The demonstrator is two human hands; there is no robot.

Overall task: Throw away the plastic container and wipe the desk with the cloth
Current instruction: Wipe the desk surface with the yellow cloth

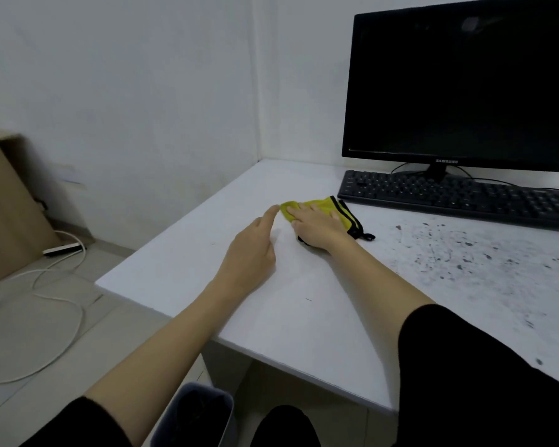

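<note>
A yellow cloth (323, 206) with a black edge and a small loop lies on the white desk (304, 311), just in front of the keyboard's left end. My right hand (317, 225) lies flat on top of the cloth, fingers spread, pressing it to the desk. My left hand (255, 250) rests on the desk beside it, its fingertips touching the cloth's left corner. Dark specks and smears (465, 253) cover the desk's right part. A grey waste bin (194, 417) stands on the floor under the desk's near edge. No plastic container shows.
A black monitor (465, 85) and black keyboard (455, 196) stand at the back right of the desk. On the floor to the left are a cardboard box (7, 204), a power strip (63, 250) and a white cable (55, 304). White walls meet behind the desk.
</note>
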